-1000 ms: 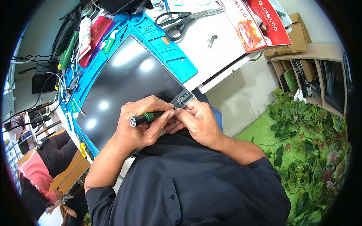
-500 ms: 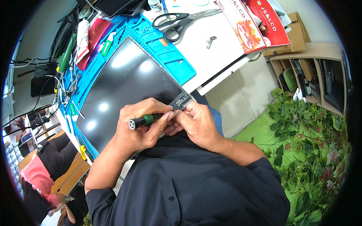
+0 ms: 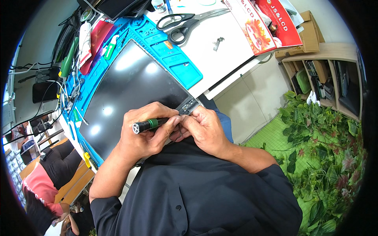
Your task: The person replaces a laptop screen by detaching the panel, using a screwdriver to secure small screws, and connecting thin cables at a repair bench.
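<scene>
Surface: white workbench (image 3: 232, 51) carrying a blue repair mat (image 3: 173, 59), with a large dark screen panel (image 3: 130, 94) lying flat on the mat.
Surroundings: black-handled scissors (image 3: 177, 25) and a small metal bracket (image 3: 217, 42) on the bare white part; red printed boxes (image 3: 267, 19) at the far edge; wooden shelves (image 3: 327, 78) and green artificial foliage (image 3: 327, 157) on the person's right.
Left hand: left hand (image 3: 143, 133) wrapped closed around a green-and-black screwdriver (image 3: 151, 124), its capped end pointing to the person's left, its tip hidden between the two hands.
Right hand: right hand (image 3: 204, 131) with fingers curled shut, pinching something small against the driver's tip; what it pinches cannot be made out.
Work spot: near corner of the screen panel, where a small grey metal part (image 3: 188, 106) sits just beyond the knuckles.
Doing it well: judged from the grip, keep the driver in line with the screw, press lightly, turn only with the fingertips, and brace both hands against each other so the tip does not skid onto the glass.
Risk: a slip could scratch the panel or drop the small piece.
</scene>
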Tool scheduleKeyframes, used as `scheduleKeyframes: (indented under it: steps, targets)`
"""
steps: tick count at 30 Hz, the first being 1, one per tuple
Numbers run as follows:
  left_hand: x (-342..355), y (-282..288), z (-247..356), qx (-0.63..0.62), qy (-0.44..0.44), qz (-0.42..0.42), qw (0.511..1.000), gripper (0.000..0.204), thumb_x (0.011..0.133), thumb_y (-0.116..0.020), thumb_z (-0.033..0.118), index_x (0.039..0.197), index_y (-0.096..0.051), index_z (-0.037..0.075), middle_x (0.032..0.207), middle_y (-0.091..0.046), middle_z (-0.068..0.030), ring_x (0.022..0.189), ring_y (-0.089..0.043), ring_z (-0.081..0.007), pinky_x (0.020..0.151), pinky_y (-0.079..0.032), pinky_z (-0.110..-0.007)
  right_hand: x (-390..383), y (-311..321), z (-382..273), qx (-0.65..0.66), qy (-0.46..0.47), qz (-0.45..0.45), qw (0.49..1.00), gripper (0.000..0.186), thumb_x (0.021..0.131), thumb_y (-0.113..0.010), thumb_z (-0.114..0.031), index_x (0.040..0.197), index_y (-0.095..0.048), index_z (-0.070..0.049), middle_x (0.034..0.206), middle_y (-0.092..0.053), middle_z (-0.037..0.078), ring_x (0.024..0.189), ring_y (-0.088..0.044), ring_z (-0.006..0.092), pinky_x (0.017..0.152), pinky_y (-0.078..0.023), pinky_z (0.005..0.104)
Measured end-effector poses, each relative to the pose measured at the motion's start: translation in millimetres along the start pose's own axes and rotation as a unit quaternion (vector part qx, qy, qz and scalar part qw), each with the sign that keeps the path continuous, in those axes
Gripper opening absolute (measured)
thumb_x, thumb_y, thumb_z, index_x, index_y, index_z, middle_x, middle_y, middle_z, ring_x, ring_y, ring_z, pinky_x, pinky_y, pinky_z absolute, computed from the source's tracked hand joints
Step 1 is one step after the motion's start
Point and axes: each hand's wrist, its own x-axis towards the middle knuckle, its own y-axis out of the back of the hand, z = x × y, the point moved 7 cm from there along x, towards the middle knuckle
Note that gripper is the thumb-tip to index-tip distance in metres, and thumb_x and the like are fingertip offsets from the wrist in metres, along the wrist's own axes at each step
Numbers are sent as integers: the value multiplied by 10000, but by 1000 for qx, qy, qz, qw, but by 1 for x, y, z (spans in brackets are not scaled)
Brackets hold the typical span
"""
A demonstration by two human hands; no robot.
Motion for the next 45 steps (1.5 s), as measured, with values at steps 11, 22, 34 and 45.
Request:
scheduleKeyframes:
  steps: [11,22,34,45]
  targets:
    - [0,-1,-3,1,31,-6,999,76,892,-796,-15,943,-743,4,823,-741,-103,690,-734,-214,623,-557,-313,-2,0,-4,-11,-6,4,1000,225,1106,-512,-109,1139,-651,63,966,-746,138,841,-778,196,733,-657,320]
    - [-5,5,11,4,29,-23,999,57,959,-759,34,1008,-734,20,873,-749,-113,748,-732,-214,689,-561,-333,2,1,2,18,-12,-12,1000,198,1085,-580,-99,1135,-660,75,970,-757,174,819,-787,249,773,-677,366]
    - [-92,118,84,-9,-103,197,975,175,887,-860,99,1015,-785,6,955,-753,-116,901,-716,-243,806,-564,-351,-3,3,1,-35,17,16,999,272,1058,-558,-182,1078,-606,85,896,-729,230,780,-781,354,688,-682,430]
    - [-278,193,-30,261,401,249,842,543,847,-895,232,1245,-684,-70,690,-648,-126,593,-610,-199,569,-449,-366,-11,26,-11,-68,22,29,997,351,1057,-541,-229,1102,-622,109,911,-726,255,757,-779,389,661,-687,450]
